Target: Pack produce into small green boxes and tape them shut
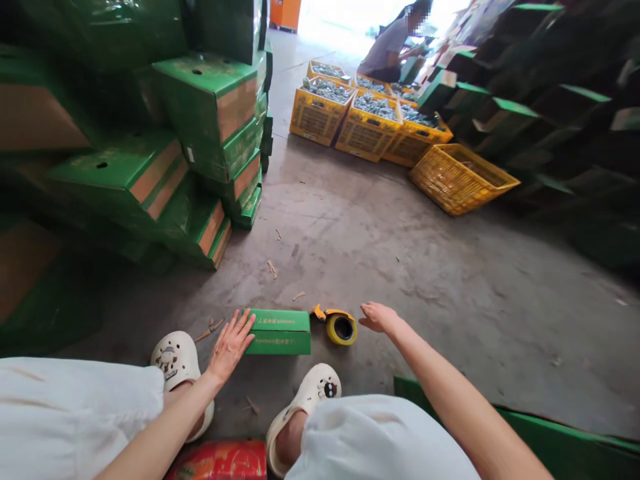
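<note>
A small green cardboard box (280,331) with pale printing lies on the floor between my feet. My left hand (233,343) rests on its left end, fingers stretched out and palm down. Just right of the box is a tape dispenser (342,328) with an orange-yellow handle and a roll of yellowish tape. Beyond the dispenser, on its right, my right hand (379,317) hovers apart from it. The fingers there point left, slightly bent, and hold nothing that I can see.
Stacked green cartons (210,100) rise at left; more dark green boxes (540,113) line the right. Yellow crates (367,130) of bluish-green produce stand ahead, near a tilted yellow basket (463,177) and a crouching person (387,53). A red package (223,461) lies between my feet.
</note>
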The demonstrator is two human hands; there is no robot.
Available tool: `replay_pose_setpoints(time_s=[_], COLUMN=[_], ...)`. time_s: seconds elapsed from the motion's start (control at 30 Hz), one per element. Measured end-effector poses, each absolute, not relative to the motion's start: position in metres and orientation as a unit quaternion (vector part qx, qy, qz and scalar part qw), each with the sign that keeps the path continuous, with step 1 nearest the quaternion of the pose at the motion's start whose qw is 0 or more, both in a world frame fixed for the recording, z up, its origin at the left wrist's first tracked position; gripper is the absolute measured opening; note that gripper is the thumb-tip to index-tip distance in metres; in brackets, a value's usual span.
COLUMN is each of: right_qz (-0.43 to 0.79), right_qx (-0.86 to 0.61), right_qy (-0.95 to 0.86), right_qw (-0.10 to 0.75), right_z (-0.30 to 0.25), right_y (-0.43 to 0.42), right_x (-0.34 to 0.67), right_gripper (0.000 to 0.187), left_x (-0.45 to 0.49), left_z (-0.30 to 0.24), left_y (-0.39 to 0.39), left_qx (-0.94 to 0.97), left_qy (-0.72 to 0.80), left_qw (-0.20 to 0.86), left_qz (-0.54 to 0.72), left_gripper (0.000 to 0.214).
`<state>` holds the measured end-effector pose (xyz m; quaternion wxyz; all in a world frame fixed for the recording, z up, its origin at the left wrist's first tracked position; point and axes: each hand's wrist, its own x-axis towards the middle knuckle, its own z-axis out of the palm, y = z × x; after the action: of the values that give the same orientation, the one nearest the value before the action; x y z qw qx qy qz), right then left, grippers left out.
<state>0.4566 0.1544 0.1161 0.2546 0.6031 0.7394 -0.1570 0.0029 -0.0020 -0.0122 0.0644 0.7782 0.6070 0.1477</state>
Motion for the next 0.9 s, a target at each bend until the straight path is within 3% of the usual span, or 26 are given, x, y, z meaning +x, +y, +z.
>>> replay_pose_setpoints(time_s=[0.1, 0.27, 0.37, 0.5, 0.67, 0.9], right_qz=[-0.185, -0.204, -0.195, -0.191, -0.222, -0.234], right_qx=[0.647, 0.699, 0.735, 0.751, 0.726, 0.722], right_qy=[0.698, 0.663, 0.633, 0.616, 0.632, 0.646], right_qw=[0.245, 0.173, 0.147, 0.141, 0.156, 0.077], right_z=[0.083, 0.018, -0.001, -0.006, -0.001, 0.046], right_y=[0.127, 0.099, 0.101, 0.109, 0.103, 0.105], right_x=[0.469, 0.440, 0.429, 0.432, 0.447, 0.456], right_gripper=[0.049, 0.070, 0.057, 0.040, 0.036, 0.022], left_x=[0.004, 0.022, 0.045, 0.064, 0.062, 0.059], left_z=[-0.009, -0.003, -0.002, 0.003, 0.006, -0.001], left_y=[-0.003, -0.002, -0.001, -0.002, -0.001, 0.004], left_qx=[0.791, 0.847, 0.854, 0.852, 0.865, 0.870], left_qy=[0.596, 0.515, 0.500, 0.503, 0.488, 0.484], left_qw=[0.021, -0.002, 0.004, 0.030, 0.015, -0.004], left_qz=[0.136, 0.128, 0.142, 0.144, 0.114, 0.093], left_gripper=[0.062, 0.090, 0.095, 0.083, 0.104, 0.104])
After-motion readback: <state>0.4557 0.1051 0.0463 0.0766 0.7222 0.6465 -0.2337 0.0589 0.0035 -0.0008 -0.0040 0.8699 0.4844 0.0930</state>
